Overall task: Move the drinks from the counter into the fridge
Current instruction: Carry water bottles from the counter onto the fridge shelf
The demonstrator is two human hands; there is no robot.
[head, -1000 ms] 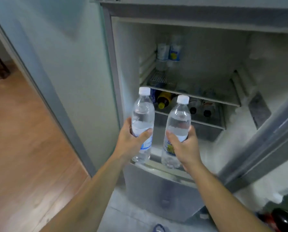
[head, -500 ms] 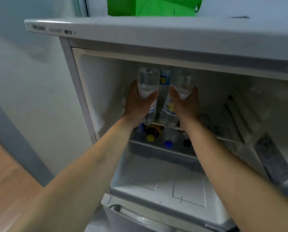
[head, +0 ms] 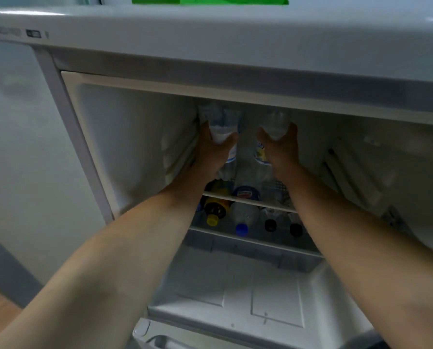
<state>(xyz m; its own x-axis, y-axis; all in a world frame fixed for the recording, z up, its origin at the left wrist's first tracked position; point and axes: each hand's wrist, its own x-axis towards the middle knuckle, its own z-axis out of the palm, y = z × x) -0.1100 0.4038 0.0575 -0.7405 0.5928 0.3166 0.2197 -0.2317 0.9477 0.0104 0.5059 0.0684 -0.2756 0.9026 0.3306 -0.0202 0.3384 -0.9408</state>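
Both arms reach deep into the open fridge (head: 135,137). My left hand (head: 214,152) grips a clear water bottle (head: 221,124) upright over the upper wire shelf (head: 273,183), close to the left wall. My right hand (head: 282,149) grips a second clear water bottle (head: 273,124) with a yellow-and-blue label, just to the right of the first. The tops of both bottles are hidden behind the fridge's upper frame. I cannot tell whether their bases touch the shelf.
Below the upper shelf lie several bottles on their sides: a dark one with a yellow cap (head: 214,210), a clear one with a blue cap (head: 243,220), two with black caps (head: 271,225). The fridge floor (head: 238,285) is white. A green object (head: 208,0) sits on top.
Both hands have carried the bottles from outside the fridge up and deeper in, to the upper shelf. The camera has moved closer to the fridge.
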